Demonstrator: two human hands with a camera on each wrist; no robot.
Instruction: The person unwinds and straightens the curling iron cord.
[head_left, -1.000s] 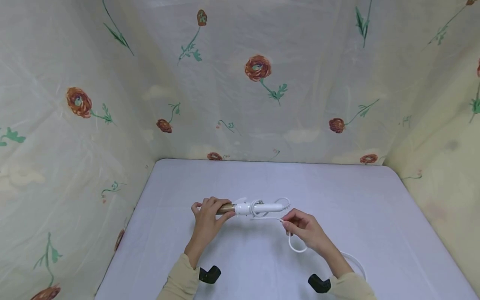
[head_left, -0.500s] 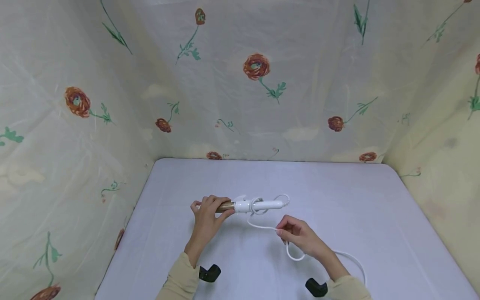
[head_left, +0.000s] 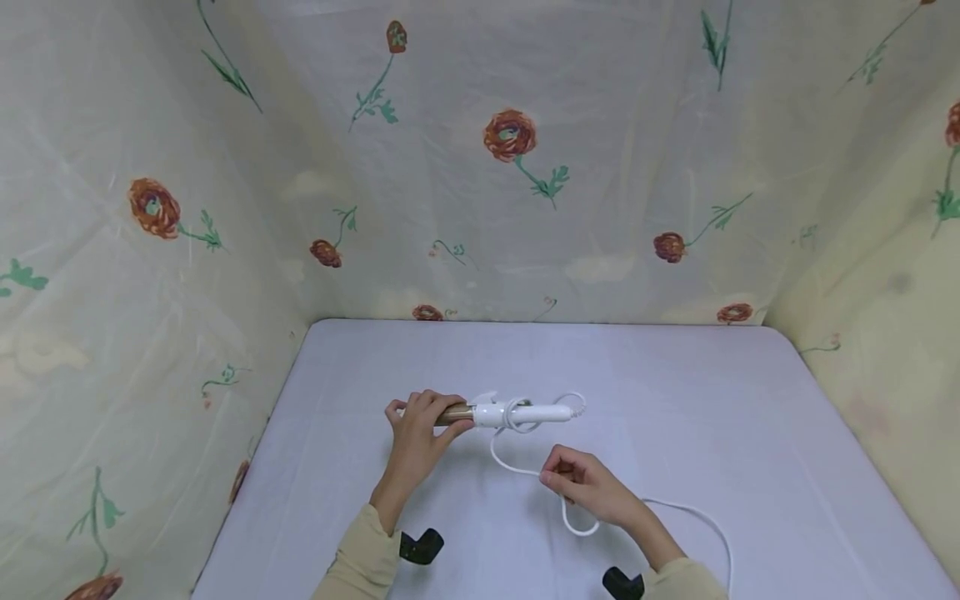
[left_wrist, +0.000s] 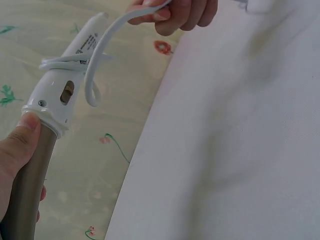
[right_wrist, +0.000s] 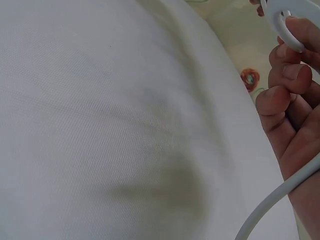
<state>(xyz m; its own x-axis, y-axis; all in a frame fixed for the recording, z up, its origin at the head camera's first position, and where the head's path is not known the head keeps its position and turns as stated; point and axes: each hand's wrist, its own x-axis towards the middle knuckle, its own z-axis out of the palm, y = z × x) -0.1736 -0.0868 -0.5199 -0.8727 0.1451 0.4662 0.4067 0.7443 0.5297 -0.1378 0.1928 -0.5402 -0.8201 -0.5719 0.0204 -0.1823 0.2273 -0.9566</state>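
Note:
A curling iron [head_left: 491, 414] with a white handle and a brownish metal barrel [left_wrist: 31, 182] is held level above the table. My left hand [head_left: 416, 437] grips it round the barrel, the thumb lying by the handle's collar in the left wrist view. White cord [left_wrist: 105, 42] loops round the handle and leaves its far right end. To the right and nearer, my right hand [head_left: 588, 485] pinches the cord between thumb and fingers, as the right wrist view [right_wrist: 295, 95] also shows. Below that hand the cord hangs in a small loop [head_left: 577, 530].
A white-covered table [head_left: 675, 392] lies beneath both hands. More cord [head_left: 705, 517] runs over its right side toward the near edge. Flower-patterned curtains [head_left: 510, 208] stand round the back and sides. Black wrist mounts [head_left: 422, 547] sit below each hand.
My right hand has moved down and left, drawing the cord away from the handle, so a longer slack stretch hangs below the iron. My left hand and the curling iron stay almost still.

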